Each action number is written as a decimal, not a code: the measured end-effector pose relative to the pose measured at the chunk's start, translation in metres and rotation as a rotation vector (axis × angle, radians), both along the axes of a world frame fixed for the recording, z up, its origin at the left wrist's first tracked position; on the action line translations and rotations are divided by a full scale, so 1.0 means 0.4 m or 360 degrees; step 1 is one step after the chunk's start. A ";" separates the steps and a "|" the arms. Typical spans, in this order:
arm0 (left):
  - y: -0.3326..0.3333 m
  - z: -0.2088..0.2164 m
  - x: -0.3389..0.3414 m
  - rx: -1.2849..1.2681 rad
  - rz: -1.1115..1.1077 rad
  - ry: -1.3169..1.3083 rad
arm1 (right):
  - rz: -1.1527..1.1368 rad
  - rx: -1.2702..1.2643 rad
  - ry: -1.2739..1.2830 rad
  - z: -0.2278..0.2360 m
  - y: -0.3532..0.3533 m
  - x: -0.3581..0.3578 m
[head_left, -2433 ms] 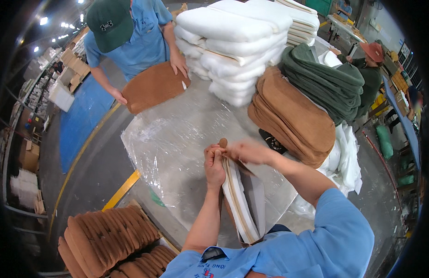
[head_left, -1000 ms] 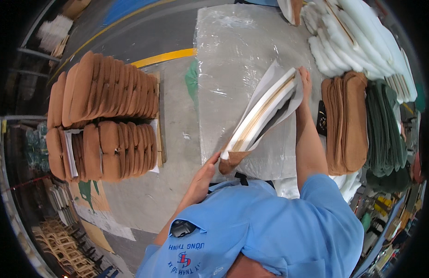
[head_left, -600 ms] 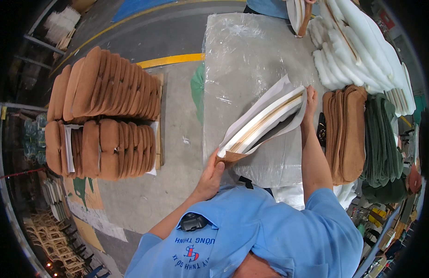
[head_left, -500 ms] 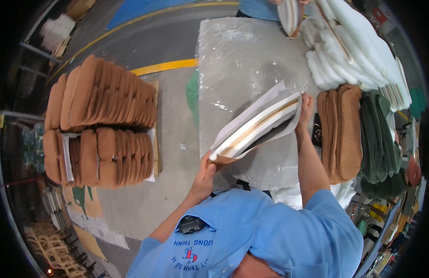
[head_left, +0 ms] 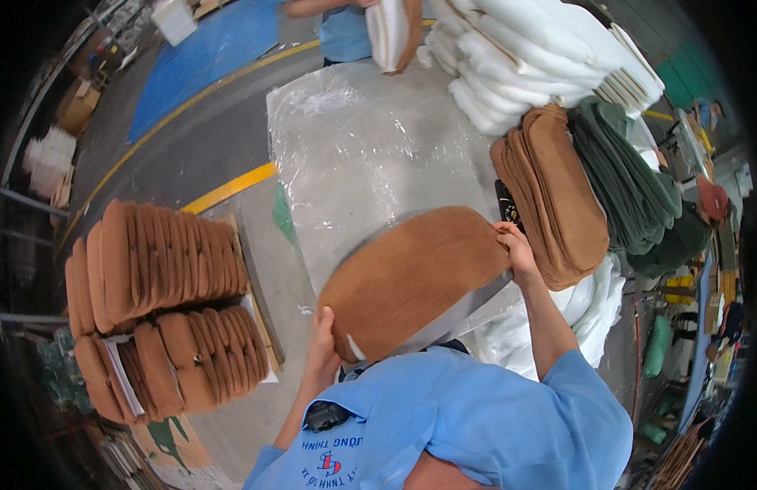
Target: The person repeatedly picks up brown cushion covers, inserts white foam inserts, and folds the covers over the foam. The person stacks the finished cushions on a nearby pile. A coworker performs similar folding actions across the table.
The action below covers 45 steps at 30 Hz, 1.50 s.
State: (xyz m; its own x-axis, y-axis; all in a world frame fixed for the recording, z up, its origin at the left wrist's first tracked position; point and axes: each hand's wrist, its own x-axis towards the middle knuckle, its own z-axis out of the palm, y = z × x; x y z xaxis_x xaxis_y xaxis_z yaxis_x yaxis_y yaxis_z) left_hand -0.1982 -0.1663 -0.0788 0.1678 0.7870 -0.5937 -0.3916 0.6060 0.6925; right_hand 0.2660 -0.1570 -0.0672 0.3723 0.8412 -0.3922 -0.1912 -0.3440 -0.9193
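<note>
A long brown fabric cushion cover (head_left: 415, 282) with rounded ends is held between my hands, tilted with its brown face showing. A grey-white lining sheet (head_left: 460, 314) shows along its near edge, and a small white patch of filling shows at the lower left corner. My left hand (head_left: 319, 347) is closed on the left end. At the far right end my right hand (head_left: 517, 251) pinches the cover's edge. Whatever padding sits inside is mostly hidden. Below the cushion lies a table covered in clear plastic film (head_left: 378, 147).
Brown cushions (head_left: 174, 269) stand in two rows on a pallet at left. Right of the table lie stacks of brown covers (head_left: 554, 196) and dark green covers (head_left: 627, 175), with white padding (head_left: 517, 57) behind. Across the table a co-worker (head_left: 346, 34) holds another cushion.
The cushion has turned from its open edge, showing white layers, to its brown face. Both hands still hold its ends. My view has shifted right, and the co-worker's cushion now shows more brown.
</note>
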 end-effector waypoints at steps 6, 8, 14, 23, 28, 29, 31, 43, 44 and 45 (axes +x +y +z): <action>0.136 0.181 -0.090 0.0524 0.0122 0.0314 | -0.0202 0.0401 0.0358 0.021 -0.017 -0.076; 0.156 0.142 -0.115 0.0596 0.0035 0.0415 | -0.0224 0.0360 0.0259 0.029 0.020 -0.107; 0.126 0.065 -0.077 0.0658 0.0353 0.0875 | -0.0319 0.0297 0.0329 -0.011 0.039 -0.167; 0.114 -0.014 -0.096 0.0544 0.0557 0.0197 | -0.0427 0.0386 0.0485 -0.131 0.008 -0.166; 0.143 -0.059 -0.130 0.0408 0.0455 -0.0156 | -0.0363 0.0300 0.0545 -0.184 0.025 -0.167; 0.159 -0.052 -0.120 0.0336 0.0465 -0.0278 | -0.0386 0.0304 0.0510 -0.194 0.026 -0.176; 0.168 -0.037 -0.100 0.0206 0.0517 -0.0126 | -0.0429 0.0345 0.0458 -0.203 0.028 -0.173; 0.223 0.077 -0.097 0.0213 0.0114 -0.0129 | -0.0944 0.0495 0.0734 -0.143 -0.197 -0.228; 0.241 0.092 -0.102 0.0227 0.0030 -0.0097 | -0.0969 0.0485 0.0814 -0.126 -0.241 -0.239; 0.251 0.101 -0.105 0.0234 -0.0046 -0.0067 | -0.0990 0.0467 0.0890 -0.112 -0.287 -0.255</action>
